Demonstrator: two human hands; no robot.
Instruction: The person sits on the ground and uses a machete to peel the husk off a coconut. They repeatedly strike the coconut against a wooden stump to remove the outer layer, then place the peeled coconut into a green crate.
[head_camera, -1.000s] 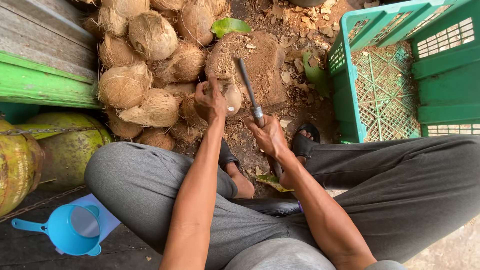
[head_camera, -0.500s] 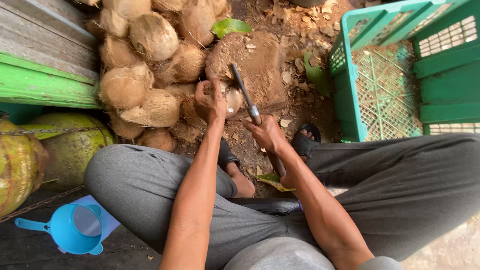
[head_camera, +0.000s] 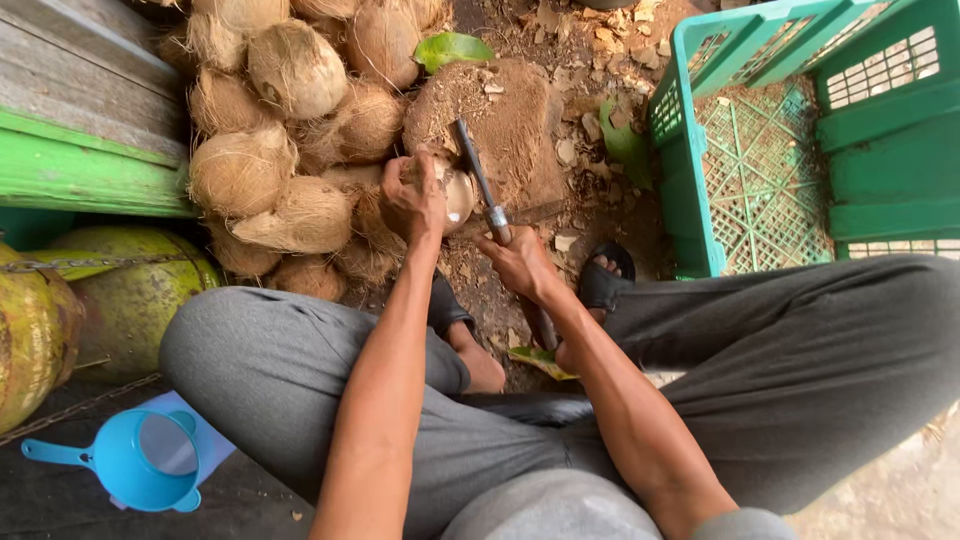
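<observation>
Coconut position: held against the near edge of a brown, fibre-covered chopping block, on the ground ahead of the person's knees. Left hand covers the nut from the left side, fingers curled over its top and closed on it. Right hand sits just right of and below the nut, fingers wrapped tight round the handle of a cleaver. The blade runs up and left from the fist and lies across the right side of the nut, touching or nearly touching it; exact contact cannot be read.

Appearance: only a small pale, smooth, rounded patch of the nut shows past the left hand; the rest is hidden by the hand and wrist.

Surroundings: a pile of husked coconuts, tan and fibrous, lies directly left of and behind the held nut, some touching the left hand's wrist area. Green unhusked coconuts rest at the far left under a green painted plank. A blue plastic funnel lies beside the left knee. A green plastic crate stands to the right, well apart. A sandalled foot rests just right of the right hand.
</observation>
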